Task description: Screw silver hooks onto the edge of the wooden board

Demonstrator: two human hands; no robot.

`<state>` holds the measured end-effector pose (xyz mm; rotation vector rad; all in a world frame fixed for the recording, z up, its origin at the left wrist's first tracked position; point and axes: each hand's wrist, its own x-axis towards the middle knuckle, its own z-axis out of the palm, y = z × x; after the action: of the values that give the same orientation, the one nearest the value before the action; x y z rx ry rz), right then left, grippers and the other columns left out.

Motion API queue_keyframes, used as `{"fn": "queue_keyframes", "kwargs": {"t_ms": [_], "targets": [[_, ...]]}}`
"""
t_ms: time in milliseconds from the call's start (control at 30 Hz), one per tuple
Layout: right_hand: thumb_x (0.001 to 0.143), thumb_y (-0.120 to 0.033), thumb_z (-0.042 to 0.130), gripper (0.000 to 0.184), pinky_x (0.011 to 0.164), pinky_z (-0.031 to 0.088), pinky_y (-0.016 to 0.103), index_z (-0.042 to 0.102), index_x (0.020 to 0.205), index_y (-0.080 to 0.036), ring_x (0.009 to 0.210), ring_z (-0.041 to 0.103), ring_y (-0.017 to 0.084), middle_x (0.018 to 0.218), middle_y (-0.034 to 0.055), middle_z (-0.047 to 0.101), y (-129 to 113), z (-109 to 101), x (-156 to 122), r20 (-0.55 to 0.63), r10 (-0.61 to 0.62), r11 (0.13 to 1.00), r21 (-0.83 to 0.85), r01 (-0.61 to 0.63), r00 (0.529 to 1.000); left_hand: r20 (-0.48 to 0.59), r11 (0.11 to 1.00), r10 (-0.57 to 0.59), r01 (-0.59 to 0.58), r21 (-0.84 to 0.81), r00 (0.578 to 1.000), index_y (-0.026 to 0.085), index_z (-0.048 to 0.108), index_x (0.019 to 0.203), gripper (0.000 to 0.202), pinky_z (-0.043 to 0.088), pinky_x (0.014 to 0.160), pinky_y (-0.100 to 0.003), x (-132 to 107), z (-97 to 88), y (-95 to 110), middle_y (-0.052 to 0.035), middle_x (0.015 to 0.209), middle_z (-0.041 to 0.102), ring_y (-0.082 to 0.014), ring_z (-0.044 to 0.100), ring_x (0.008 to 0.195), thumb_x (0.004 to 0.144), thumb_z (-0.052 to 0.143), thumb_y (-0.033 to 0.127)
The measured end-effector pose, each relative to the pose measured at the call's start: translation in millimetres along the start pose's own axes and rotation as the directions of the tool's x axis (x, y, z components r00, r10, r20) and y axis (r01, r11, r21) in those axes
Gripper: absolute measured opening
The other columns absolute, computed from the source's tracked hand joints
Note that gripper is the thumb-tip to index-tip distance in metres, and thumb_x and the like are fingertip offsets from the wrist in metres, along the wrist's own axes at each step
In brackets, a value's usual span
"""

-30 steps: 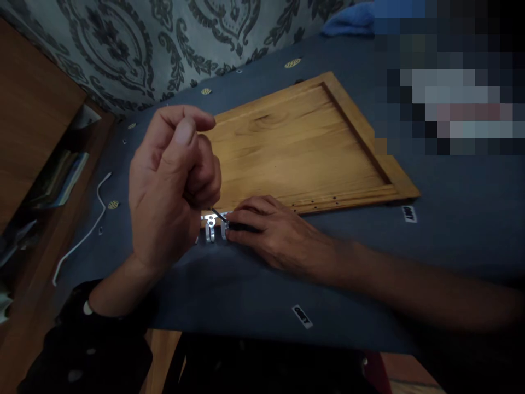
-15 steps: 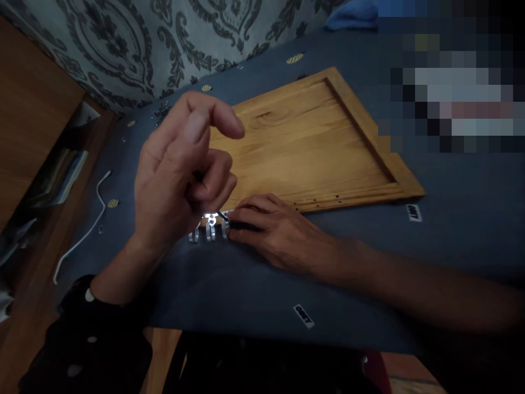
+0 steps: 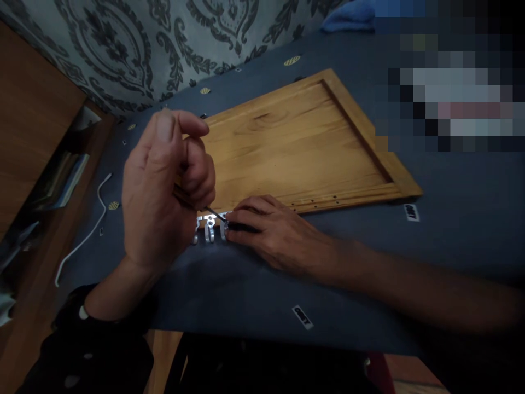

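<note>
Your left hand [image 3: 164, 191] curls its fingers shut around a thin dark tool [image 3: 214, 213], its tip slanting down to the shiny metal hook strip [image 3: 209, 225]. Your right hand [image 3: 279, 232] lies with fingers almost flat on the strip's right end, gripping nothing, seemingly pinning it against the near edge of the grained wooden panel [image 3: 295, 142] on the blue-clothed desk [image 3: 451, 219].

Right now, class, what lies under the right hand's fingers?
A metal hook rack at the wooden panel's near edge. Three hooks show; the right hand's fingers cover its other end. The left hand's thin tool points at it.
</note>
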<state>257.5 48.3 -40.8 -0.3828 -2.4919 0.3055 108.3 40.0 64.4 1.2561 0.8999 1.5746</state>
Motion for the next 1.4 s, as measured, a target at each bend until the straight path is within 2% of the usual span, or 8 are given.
{"fn": "queue_keyframes", "kwargs": {"t_ms": [200,500,633,733,900,1000,1167,1400], "targets": [[0.097,-0.014,0.057,0.023,0.091,0.047,0.044,0.073,0.113,-0.016,0.108,0.054,0.027,0.117,0.0108,0.073,-0.6,-1.3,0.5,0.034,0.003,1.0,0.005,-0.004,0.999,0.097,0.997,0.057,-0.052,-0.056,0.994,0.014,0.068,0.074,0.023,0.008,0.03,-0.019,7.1,-5.7,-7.1,0.0093,0.044,0.022,-0.0037,0.011,0.034,0.092,0.067,0.029],[0.094,-0.01,0.059,0.023,0.09,0.048,0.044,0.073,0.112,-0.015,0.109,0.057,0.028,0.118,0.0101,0.073,-0.6,-2.0,-0.3,0.008,0.008,1.0,0.008,-0.008,1.0,0.189,0.996,0.063,-0.05,-0.073,0.98,0.014,0.064,0.077,0.021,0.014,0.029,-0.016,13.1,-9.8,-8.8,0.0103,0.046,0.023,-0.0028,0.012,0.033,0.095,0.063,0.025],[0.097,-0.013,0.056,0.023,0.092,0.048,0.044,0.073,0.113,-0.017,0.112,0.056,0.027,0.119,0.0104,0.073,-0.1,-1.8,-0.9,0.008,0.005,1.0,-0.008,-0.005,1.0,0.144,1.0,0.002,0.001,-0.021,0.99,0.015,0.06,0.077,0.039,0.018,0.032,-0.013,13.7,-11.4,-8.0,0.0091,0.047,0.022,-0.0047,0.011,0.036,0.104,0.032,0.013],[0.098,-0.013,0.055,0.023,0.092,0.048,0.044,0.073,0.112,-0.017,0.111,0.056,0.027,0.119,0.0104,0.073,0.2,-1.8,-0.8,0.004,-0.004,1.0,-0.021,0.004,1.0,0.137,0.999,0.037,-0.035,-0.016,0.99,0.015,0.06,0.076,0.036,0.019,0.03,-0.013,12.4,-10.5,-5.5,0.0091,0.046,0.024,-0.005,0.013,0.035,0.104,0.036,0.015],[0.099,-0.015,0.055,0.021,0.09,0.048,0.042,0.073,0.11,-0.017,0.107,0.057,0.026,0.116,0.0096,0.073,0.0,-1.2,-0.2,0.003,-0.002,1.0,-0.007,0.002,1.0,-0.032,0.986,0.163,-0.161,0.051,0.986,0.016,0.055,0.069,0.044,0.018,0.03,-0.012,7.9,0.5,10.6,0.0093,0.043,0.022,-0.0045,0.009,0.033,0.103,0.028,0.007],[0.097,-0.013,0.057,0.021,0.089,0.048,0.041,0.073,0.11,-0.017,0.106,0.057,0.026,0.115,0.0086,0.073,0.2,0.0,-0.3,-0.009,0.002,1.0,-0.01,-0.002,1.0,-0.097,0.983,0.151,-0.139,0.118,0.984,0.016,0.054,0.068,0.046,0.017,0.029,-0.012,5.4,4.9,16.8,0.0092,0.042,0.022,-0.0046,0.008,0.032,0.105,0.027,0.008],[0.096,-0.013,0.059,0.02,0.089,0.048,0.042,0.073,0.11,-0.016,0.106,0.056,0.026,0.114,0.0093,0.074,1.1,1.6,0.0,-0.02,-0.011,1.0,-0.015,0.01,1.0,0.021,0.995,0.095,-0.095,0.028,0.995,0.016,0.058,0.073,0.029,0.017,0.029,-0.013,3.4,-3.0,4.9,0.0094,0.044,0.025,-0.0049,0.014,0.033,0.094,0.041,0.004],[0.099,-0.015,0.057,0.02,0.089,0.048,0.042,0.073,0.11,-0.017,0.107,0.056,0.026,0.114,0.0095,0.073,0.1,1.4,0.4,-0.01,-0.001,1.0,-0.022,0.001,1.0,0.087,0.994,0.112,-0.112,-0.004,0.99,0.015,0.062,0.077,0.024,0.019,0.029,-0.013,1.3,-9.9,-3.5,0.0101,0.046,0.025,-0.0041,0.015,0.034,0.098,0.05,0.016]]}}
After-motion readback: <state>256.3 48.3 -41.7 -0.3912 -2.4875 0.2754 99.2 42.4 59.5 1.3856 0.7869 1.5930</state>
